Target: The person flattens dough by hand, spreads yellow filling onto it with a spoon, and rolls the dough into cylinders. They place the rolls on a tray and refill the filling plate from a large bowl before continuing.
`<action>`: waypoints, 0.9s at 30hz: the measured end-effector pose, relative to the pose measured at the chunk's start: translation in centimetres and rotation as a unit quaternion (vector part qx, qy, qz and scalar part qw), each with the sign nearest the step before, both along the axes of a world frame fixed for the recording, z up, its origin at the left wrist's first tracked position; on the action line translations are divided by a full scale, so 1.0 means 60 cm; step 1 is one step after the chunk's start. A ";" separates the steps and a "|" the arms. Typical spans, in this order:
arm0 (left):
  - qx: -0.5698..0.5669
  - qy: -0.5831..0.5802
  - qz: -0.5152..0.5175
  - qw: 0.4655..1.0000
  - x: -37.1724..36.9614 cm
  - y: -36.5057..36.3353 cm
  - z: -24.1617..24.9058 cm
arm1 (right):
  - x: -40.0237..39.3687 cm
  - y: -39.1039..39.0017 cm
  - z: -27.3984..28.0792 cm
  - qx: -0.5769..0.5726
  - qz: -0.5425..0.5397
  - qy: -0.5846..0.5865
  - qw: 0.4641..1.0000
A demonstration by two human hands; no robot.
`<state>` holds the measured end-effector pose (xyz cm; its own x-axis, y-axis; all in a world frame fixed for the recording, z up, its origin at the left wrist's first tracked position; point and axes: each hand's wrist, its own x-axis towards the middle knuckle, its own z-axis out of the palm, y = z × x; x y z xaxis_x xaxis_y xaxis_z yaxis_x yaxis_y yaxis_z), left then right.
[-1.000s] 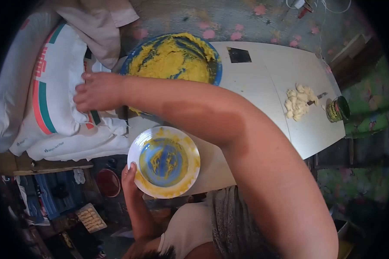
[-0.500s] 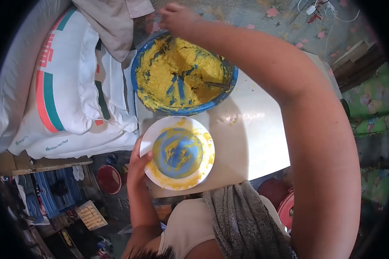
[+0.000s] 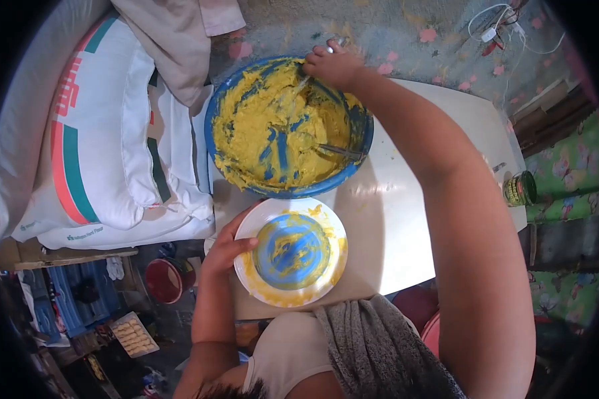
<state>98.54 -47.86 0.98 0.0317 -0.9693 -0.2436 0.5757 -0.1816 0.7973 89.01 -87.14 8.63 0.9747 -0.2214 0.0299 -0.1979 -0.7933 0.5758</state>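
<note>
My left hand [image 3: 229,247] grips the left rim of a white plate with a blue centre [image 3: 336,211], thumb on top. Yellow paste is smeared over the plate, which is held just in front of a large blue basin [image 3: 368,133]. Thick yellow mixture [image 3: 253,126] coats the basin's inside. At its far right rim, my right hand [image 3: 334,68] is closed around a thin, shiny utensil [image 3: 304,84] pointing down into the mixture; its lower end is hidden. A second, dark metal utensil [image 3: 339,151] rests in the basin against the right side.
Stacked white flour sacks [image 3: 106,133] stand close on the left, with a beige cloth [image 3: 173,46] above them. The pale table [image 3: 406,219] extends right, where a dark jar [image 3: 520,189] stands. White cables [image 3: 506,26] lie at the far right. A red bucket [image 3: 168,279] is below left.
My right hand has come down and right to the basin's far rim, with the shiny utensil now showing. The plate and my left hand appear slightly farther right and lower in view.
</note>
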 end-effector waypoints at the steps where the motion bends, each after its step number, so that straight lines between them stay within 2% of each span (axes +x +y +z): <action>1: -0.017 -0.004 -0.012 1.000 0.001 -0.005 -0.004 | 0.011 0.005 -0.002 0.021 -0.018 0.026 0.999; 2: -0.034 -0.008 -0.024 0.999 0.002 -0.010 -0.005 | 0.015 0.001 -0.007 0.020 -0.015 0.025 0.999; 4: -0.020 -0.019 -0.026 0.999 0.001 -0.011 0.010 | 0.015 -0.005 -0.024 -0.085 0.026 0.005 0.996; 5: -0.008 -0.028 -0.031 0.999 0.002 -0.013 0.015 | 0.015 0.006 -0.009 -0.082 0.026 0.006 0.996; 8: 0.014 -0.069 -0.056 0.996 0.018 -0.016 -0.002 | 0.004 0.038 0.068 -0.045 -0.002 0.064 0.997; 10: 0.022 -0.084 -0.052 0.995 0.028 -0.016 -0.022 | -0.021 0.054 0.124 0.056 -0.006 0.023 0.998; 12: 0.028 -0.094 -0.053 0.994 0.029 -0.019 -0.017 | -0.044 0.038 0.149 0.142 -0.092 -0.019 0.985; 13: 0.037 -0.090 -0.051 0.994 0.033 -0.020 -0.011 | -0.045 0.039 0.172 0.150 -0.089 -0.014 0.985; 15: 0.057 -0.114 -0.056 0.990 0.034 -0.024 -0.003 | -0.046 0.042 0.208 0.204 -0.237 0.043 0.949; 16: 0.058 -0.105 -0.050 0.991 0.032 -0.025 0.003 | -0.042 0.043 0.201 0.207 -0.238 0.049 0.948; 18: 0.044 -0.101 -0.048 0.993 0.029 -0.034 0.024 | -0.024 0.041 0.192 0.033 -0.232 0.226 0.945; 23: 0.045 -0.158 -0.034 0.986 0.041 -0.034 0.026 | 0.021 -0.004 0.115 0.015 -0.172 0.225 0.959; 25: 0.022 -0.150 -0.078 0.985 0.042 -0.037 0.033 | 0.016 -0.018 0.099 0.080 -0.157 0.108 0.978; 26: 0.020 -0.153 -0.074 0.985 0.043 -0.037 0.029 | 0.020 -0.023 0.086 0.077 -0.153 0.106 0.980; 27: 0.015 -0.168 -0.077 0.983 0.045 -0.036 0.020 | 0.026 -0.027 0.073 0.137 -0.116 0.103 0.978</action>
<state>101.22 -50.00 2.20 -0.0321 -0.9617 -0.2722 0.2442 -0.2717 0.9309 90.57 -88.75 12.99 0.8760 -0.4100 -0.2541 -0.2935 -0.8711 0.3938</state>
